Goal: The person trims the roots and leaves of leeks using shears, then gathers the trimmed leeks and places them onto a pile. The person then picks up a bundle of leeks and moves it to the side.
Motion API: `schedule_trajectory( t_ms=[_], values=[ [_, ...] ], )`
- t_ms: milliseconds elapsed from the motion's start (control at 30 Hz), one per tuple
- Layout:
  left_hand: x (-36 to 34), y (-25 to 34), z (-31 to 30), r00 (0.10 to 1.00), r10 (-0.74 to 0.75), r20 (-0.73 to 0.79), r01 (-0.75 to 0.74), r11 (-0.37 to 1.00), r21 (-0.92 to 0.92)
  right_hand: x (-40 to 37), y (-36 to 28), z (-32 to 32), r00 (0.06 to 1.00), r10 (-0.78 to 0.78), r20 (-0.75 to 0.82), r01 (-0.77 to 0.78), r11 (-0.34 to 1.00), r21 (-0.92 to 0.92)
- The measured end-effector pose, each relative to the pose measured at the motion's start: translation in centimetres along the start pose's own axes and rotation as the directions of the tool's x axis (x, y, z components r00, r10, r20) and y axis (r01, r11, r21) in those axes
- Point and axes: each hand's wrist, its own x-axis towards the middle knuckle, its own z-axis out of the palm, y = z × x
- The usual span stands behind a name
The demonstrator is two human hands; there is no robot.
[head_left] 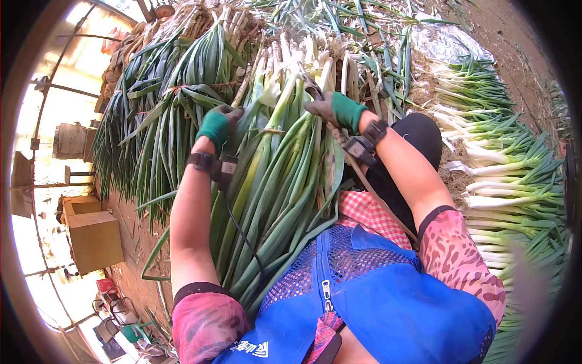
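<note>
My left hand, in a grey glove with a green cuff, is closed at the left side of a large bundle of long green onions. Its fingers are curled and partly blurred, and what they hold cannot be made out. Over the bundle's right side, my right hand wears a matching glove and is closed around a dark tool pointing up and left. The bundle's white stems lie at the top, its leaves run toward my body, and a tie crosses it.
Tied bundles of green onions stand at the left. A long row of onions lies on the ground at the right. A thin stick slants beside my knee. Farther left is a yellowish box.
</note>
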Motion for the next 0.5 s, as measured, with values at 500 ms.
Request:
schedule_trajectory(
  t_ms=[500],
  values=[
    [0.9, -9.1, -3.4, 0.835, 0.296, 0.464, -0.547, 0.532, 0.646, -9.6, 10.7, 2.3, 0.963, -0.194, -0.188, 0.174, 0.977, -0.119]
  ],
)
